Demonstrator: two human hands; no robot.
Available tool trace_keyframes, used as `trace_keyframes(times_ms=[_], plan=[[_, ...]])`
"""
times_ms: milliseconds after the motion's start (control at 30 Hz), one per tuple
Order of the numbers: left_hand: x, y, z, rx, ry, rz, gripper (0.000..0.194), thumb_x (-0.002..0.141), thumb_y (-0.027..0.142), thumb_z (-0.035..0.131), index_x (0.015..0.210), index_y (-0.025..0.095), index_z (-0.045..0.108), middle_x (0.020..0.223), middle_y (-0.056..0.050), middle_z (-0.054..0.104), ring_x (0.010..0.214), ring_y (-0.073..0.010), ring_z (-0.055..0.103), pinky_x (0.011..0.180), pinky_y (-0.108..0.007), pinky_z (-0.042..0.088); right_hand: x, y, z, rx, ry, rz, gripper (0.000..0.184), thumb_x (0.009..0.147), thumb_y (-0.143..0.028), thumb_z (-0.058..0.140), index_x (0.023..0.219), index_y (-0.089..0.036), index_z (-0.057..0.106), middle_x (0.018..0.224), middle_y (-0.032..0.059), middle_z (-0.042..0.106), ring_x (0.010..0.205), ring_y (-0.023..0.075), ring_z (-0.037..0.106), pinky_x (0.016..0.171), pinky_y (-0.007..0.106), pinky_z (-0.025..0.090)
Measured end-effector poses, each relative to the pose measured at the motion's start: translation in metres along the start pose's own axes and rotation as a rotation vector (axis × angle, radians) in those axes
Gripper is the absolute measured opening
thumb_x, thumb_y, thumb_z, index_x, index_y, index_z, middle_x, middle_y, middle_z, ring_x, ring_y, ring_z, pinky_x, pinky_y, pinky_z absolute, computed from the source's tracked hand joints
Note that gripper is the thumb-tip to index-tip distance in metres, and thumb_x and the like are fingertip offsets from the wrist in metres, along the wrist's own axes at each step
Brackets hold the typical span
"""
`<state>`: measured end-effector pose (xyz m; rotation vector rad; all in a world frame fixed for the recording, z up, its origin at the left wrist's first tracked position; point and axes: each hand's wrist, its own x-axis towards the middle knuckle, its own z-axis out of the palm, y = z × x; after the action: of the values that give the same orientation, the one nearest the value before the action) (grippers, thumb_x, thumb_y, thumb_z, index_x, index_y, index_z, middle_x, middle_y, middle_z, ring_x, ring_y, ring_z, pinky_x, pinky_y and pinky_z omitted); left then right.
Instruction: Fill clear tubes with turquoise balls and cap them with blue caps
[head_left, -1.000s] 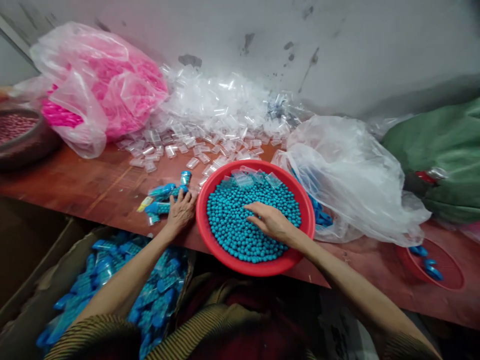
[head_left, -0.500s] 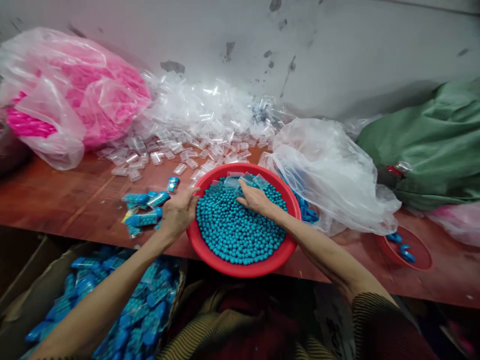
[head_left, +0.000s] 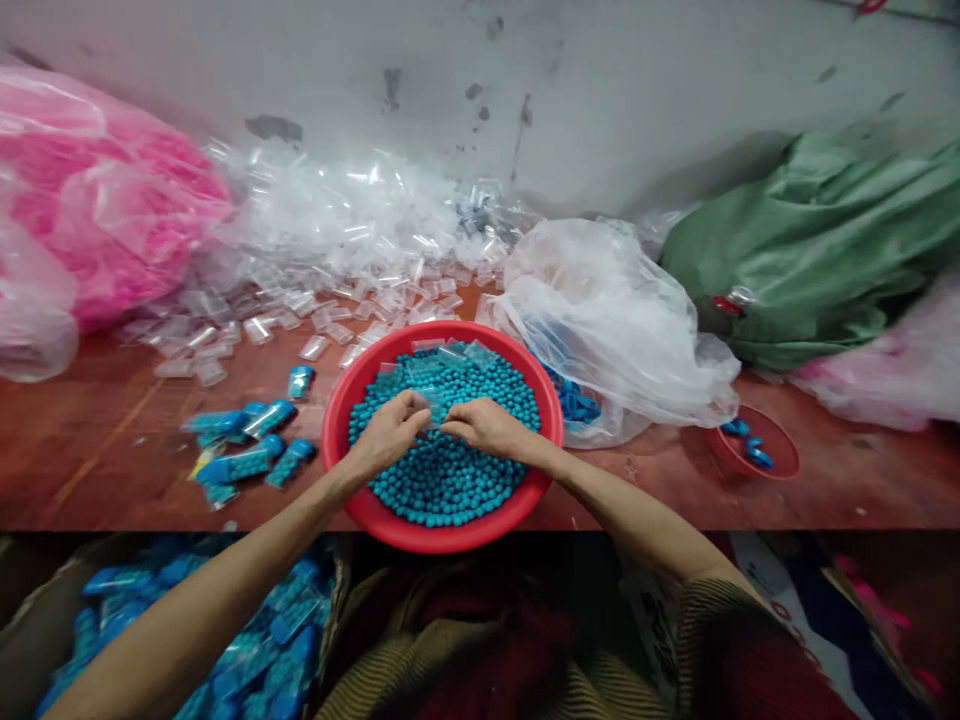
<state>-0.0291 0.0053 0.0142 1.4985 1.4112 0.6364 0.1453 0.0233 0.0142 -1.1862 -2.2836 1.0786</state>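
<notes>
Over a red basin of small blue beads, my two hands come close together. A small clear plastic case is pinched between the thumb and fingers of my left hand. My right hand has its thumb and fingertips drawn together right beside that case; anything between them is too small to make out. Several more clear cases lie on the beads at the basin's far side. Left of the basin, bead-filled cases with blue caps rest on the red table.
Behind the basin spreads a heap of clear cases. A pink-filled bag stands left. To the right are a white plastic bag with blue pieces, a green sack and a small red dish. Below left, a box holds filled cases.
My left hand has left the filled cases and moved right, over the basin, where it now holds a clear case. My right hand reached to the clear cases, then came back toward me.
</notes>
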Motion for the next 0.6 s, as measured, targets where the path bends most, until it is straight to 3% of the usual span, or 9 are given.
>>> trace_keyframes(times_ms=[67, 133, 233, 267, 333, 433, 533, 600], plan=[[0.001, -0.004, -0.006, 0.396, 0.005, 0.053, 0.017, 0.079, 0.036, 0.044, 0.080, 0.019, 0.049, 0.065, 0.000, 0.058, 0.064, -0.0175, 0.058, 0.060, -0.027, 0.043, -0.015, 0.001, -0.008, -0.031, 0.094, -0.076, 0.016, 0.086, -0.026, 0.054, 0.085, -0.018, 0.067, 0.077, 0.0017, 0.069, 0.073, 0.0141, 0.063, 0.068, 0.024, 0.044], [0.004, -0.006, -0.008, 0.722, -0.038, 0.054, 0.017, 0.081, 0.033, 0.042, 0.083, 0.019, 0.053, 0.068, -0.004, 0.062, 0.068, -0.0206, 0.061, 0.063, -0.029, 0.042, -0.032, 0.009, -0.020, 0.059, 0.291, -0.072, 0.020, 0.088, -0.028, 0.050, 0.093, -0.019, 0.067, 0.083, 0.0012, 0.069, 0.075, 0.0130, 0.063, 0.070, 0.023, 0.045], [0.006, -0.006, -0.002, 0.955, -0.139, -0.003, 0.023, 0.085, 0.032, 0.038, 0.094, 0.018, 0.055, 0.085, -0.010, 0.068, 0.078, -0.0244, 0.065, 0.066, -0.030, 0.042, -0.057, 0.041, -0.044, 0.075, 0.605, 0.080, 0.028, 0.090, -0.033, 0.043, 0.091, -0.017, 0.066, 0.080, 0.0019, 0.067, 0.071, 0.0134, 0.061, 0.068, 0.025, 0.046], [0.007, -0.005, 0.001, 0.996, -0.150, -0.009, 0.026, 0.086, 0.032, 0.037, 0.098, 0.017, 0.055, 0.090, -0.012, 0.069, 0.082, -0.0253, 0.065, 0.066, -0.031, 0.043, -0.065, 0.057, -0.053, 0.008, 0.648, 0.147, 0.028, 0.090, -0.032, 0.043, 0.088, -0.016, 0.066, 0.079, 0.0028, 0.067, 0.072, 0.0147, 0.061, 0.070, 0.026, 0.046], [0.006, -0.002, 0.005, 1.070, -0.136, -0.011, 0.032, 0.088, 0.036, 0.036, 0.106, 0.017, 0.054, 0.094, -0.013, 0.069, 0.085, -0.0266, 0.066, 0.066, -0.031, 0.043, -0.076, 0.092, -0.071, -0.171, 0.635, 0.271, 0.025, 0.087, -0.026, 0.045, 0.079, -0.015, 0.066, 0.078, 0.0055, 0.067, 0.077, 0.0179, 0.061, 0.077, 0.031, 0.046], [0.005, 0.008, 0.006, 1.179, -0.060, -0.046, 0.038, 0.089, 0.041, 0.033, 0.112, 0.018, 0.054, 0.089, -0.011, 0.071, 0.081, -0.0272, 0.067, 0.060, -0.029, 0.041, -0.084, 0.140, -0.089, -0.323, 0.528, 0.370, 0.025, 0.083, -0.019, 0.048, 0.100, -0.011, 0.064, 0.105, 0.0137, 0.065, 0.102, 0.0222, 0.057, 0.092, 0.037, 0.041], [0.007, 0.019, 0.006, 1.178, 0.065, -0.033, 0.039, 0.090, 0.042, 0.031, 0.112, 0.020, 0.056, 0.082, -0.009, 0.071, 0.075, -0.0252, 0.067, 0.056, -0.027, 0.039, -0.080, 0.165, -0.087, -0.365, 0.316, 0.418, 0.058, 0.080, -0.031, 0.058, 0.131, -0.008, 0.044, 0.130, 0.0202, 0.050, 0.119, 0.0276, 0.047, 0.098, 0.041, 0.036], [0.012, 0.024, 0.009, 1.125, 0.125, 0.055, 0.039, 0.090, 0.042, 0.032, 0.110, 0.021, 0.058, 0.078, -0.007, 0.071, 0.072, -0.0232, 0.066, 0.055, -0.027, 0.038, -0.073, 0.168, -0.075, -0.421, 0.269, 0.453, 0.079, 0.078, -0.042, 0.060, 0.141, -0.007, 0.028, 0.140, 0.0236, 0.038, 0.128, 0.0319, 0.037, 0.102, 0.045, 0.032]])
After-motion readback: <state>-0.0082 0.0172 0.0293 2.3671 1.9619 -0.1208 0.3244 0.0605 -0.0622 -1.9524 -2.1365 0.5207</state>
